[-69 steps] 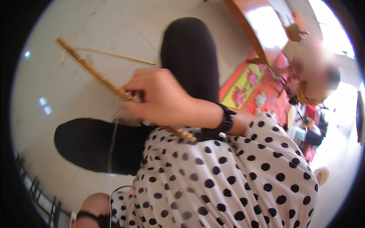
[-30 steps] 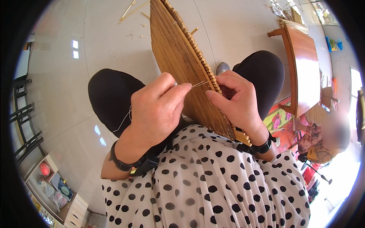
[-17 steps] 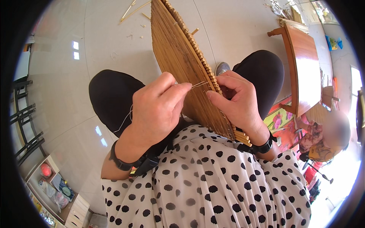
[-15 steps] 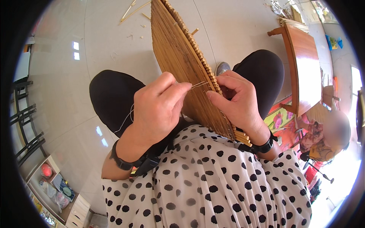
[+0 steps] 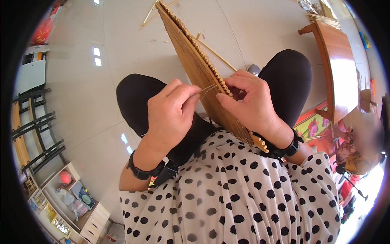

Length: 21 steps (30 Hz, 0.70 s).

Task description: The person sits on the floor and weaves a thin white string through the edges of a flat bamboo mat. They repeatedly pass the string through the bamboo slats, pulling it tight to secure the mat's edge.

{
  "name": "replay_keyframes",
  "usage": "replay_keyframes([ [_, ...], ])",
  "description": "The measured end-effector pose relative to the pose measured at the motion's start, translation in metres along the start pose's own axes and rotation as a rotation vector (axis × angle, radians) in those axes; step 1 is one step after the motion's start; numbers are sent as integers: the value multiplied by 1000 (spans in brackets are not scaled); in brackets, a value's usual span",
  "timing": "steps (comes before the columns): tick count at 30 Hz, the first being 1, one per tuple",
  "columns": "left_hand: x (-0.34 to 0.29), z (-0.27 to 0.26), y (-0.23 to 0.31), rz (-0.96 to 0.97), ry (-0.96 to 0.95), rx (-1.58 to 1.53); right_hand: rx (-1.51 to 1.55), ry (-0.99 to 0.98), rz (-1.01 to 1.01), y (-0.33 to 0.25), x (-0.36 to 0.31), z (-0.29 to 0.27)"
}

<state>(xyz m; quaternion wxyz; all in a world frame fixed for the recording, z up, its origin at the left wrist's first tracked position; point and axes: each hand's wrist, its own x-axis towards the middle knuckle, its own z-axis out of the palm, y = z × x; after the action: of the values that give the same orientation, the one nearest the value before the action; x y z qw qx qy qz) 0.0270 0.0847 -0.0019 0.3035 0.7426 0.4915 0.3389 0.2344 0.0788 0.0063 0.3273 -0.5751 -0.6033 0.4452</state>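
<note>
A brown panel of thin reed sticks (image 5: 193, 61) stands on a slant between my knees, its round stick ends lined up along the right edge. My left hand (image 5: 172, 110) is closed in a pinch on a thin pale thread (image 5: 208, 88), which runs from the fingertips to the panel near that edge. On the other side, my right hand (image 5: 252, 99) grips the edge of the panel, thumb on the face and fingers curled behind it. Several stick ends (image 5: 260, 142) jut out at the panel's near end, close to my lap.
Loose sticks (image 5: 217, 53) lie on the tiled floor beyond the panel. At the right stands a low wooden table (image 5: 341, 67), with a seated person (image 5: 359, 150) nearby. Along the left are black metal frames (image 5: 36, 122) and a cabinet (image 5: 95, 225) with things on its shelves.
The view has shifted, so the surroundings sit further right. The panel now shows its face more narrowly and its edge more fully. Both hands keep their hold on thread and panel.
</note>
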Motion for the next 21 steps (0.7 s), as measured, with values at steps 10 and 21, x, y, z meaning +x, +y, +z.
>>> replay_keyframes([
  [10, -7, -22, 8, 62, -13, 5, 339, -109, -107, 7, -14, 9],
  [21, -31, -52, 10, -139, -47, 46, 311, -98, -217, -10, -17, 29],
])
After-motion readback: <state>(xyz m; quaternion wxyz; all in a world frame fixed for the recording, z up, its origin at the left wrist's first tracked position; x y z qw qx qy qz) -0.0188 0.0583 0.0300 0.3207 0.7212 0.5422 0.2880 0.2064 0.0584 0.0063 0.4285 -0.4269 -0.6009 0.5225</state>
